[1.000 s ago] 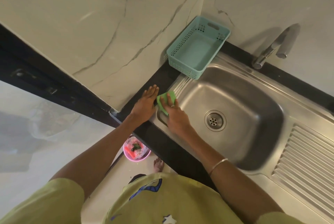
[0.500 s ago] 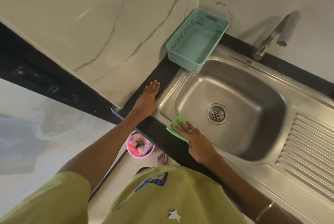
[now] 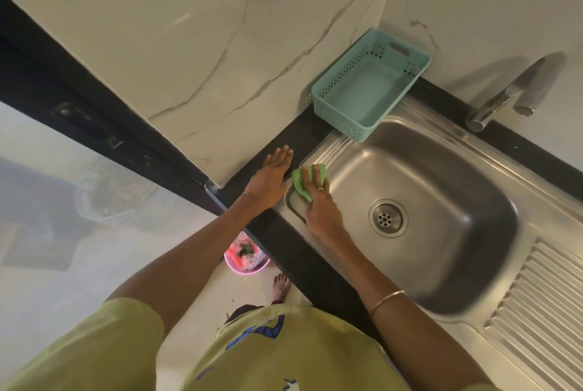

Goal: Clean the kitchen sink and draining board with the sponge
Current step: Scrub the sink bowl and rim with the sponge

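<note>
Since half a second ago, right hand (image 3: 318, 201) has slid the sponge (image 3: 301, 181) from the near rim back up to the sink's (image 3: 441, 170) left rim corner. Fingers flat, pressing the sponge down. Left hand (image 3: 271, 174) rests flat on the black counter (image 3: 303, 135), fingers straight. Step looks like rim scrubbing; probably basin next, then the draining board (image 3: 536, 311), untouched so far.
</note>
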